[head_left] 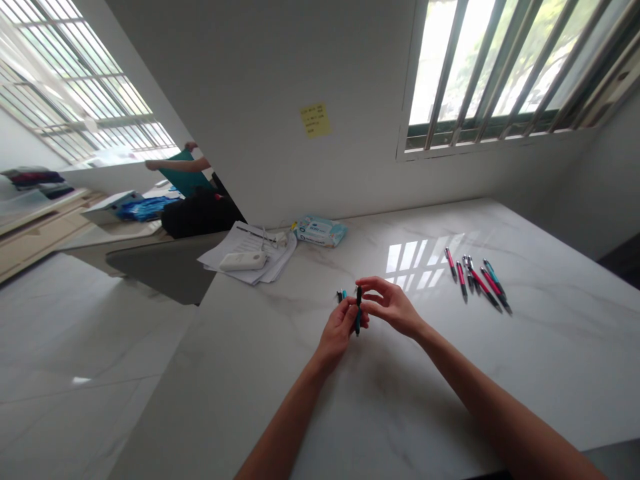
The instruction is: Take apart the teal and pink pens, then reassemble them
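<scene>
Over the marble-patterned table, my left hand (343,328) is closed around the lower part of a dark pen (359,313) with a teal section. The pen stands nearly upright in front of me. My right hand (395,308) comes in from the right, its fingers curled and pinching at the pen's dark upper part. Just behind my left hand, a small teal and black piece (341,295) shows, partly hidden; I cannot tell whether it is another pen. To the right lie several pens (479,280) with pink, teal or dark barrels, loosely side by side.
A wipes packet (320,231) lies by the wall, beside papers (273,263) with a white power strip (243,261) on top. A yellow note (315,120) is stuck to the wall. At the back left, another person holds up teal fabric (187,175).
</scene>
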Available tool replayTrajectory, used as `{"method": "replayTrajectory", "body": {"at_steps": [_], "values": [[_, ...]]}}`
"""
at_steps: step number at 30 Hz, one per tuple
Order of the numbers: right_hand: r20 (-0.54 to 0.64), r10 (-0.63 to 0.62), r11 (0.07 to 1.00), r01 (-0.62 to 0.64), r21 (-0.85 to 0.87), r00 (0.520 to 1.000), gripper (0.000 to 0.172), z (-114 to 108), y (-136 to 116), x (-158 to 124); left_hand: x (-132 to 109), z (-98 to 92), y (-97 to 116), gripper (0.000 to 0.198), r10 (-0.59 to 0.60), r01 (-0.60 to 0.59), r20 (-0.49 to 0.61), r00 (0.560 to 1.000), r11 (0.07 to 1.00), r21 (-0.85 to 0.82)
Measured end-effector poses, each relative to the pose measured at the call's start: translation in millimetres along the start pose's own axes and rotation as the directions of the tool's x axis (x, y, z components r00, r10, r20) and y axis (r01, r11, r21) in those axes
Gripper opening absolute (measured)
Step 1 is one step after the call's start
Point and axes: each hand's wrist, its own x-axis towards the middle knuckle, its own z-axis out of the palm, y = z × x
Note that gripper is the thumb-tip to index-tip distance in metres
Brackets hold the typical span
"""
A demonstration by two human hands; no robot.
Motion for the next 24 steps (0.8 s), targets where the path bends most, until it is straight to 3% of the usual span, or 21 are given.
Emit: {"method": "replayTrajectory", "body": {"at_steps": [11,15,20,24], "values": [[-0.015,-0.039,0.990,0.037,-0.136,0.999,0.033,-0.1,-10.8,-3.7,-0.6,0.6,2.3,0.039,0.044,-0.045,0.023,0.999,0.997,0.064],[-0.038,-0.056,0.991,0.051,-0.123,0.998,0.031,-3.3,-15.6,-1.7,0.4,-0.9,2.5,0.041,0.059,-0.066,0.084,0.995,0.994,0.085],[-0.045,-0.117,0.979,0.108,-0.175,0.992,0.034,-1.3,-40.1,2.5,1.2,-1.9,-0.5,0.044,0.055,-0.069,0.169,0.984,0.995,0.078],[-0.031,-0.202,0.935,0.183,-0.304,0.979,0.034,4.6,-65.8,7.0,1.0,-3.2,-1.6,0.042,0.032,-0.039,0.149,0.988,0.998,0.045]]}}
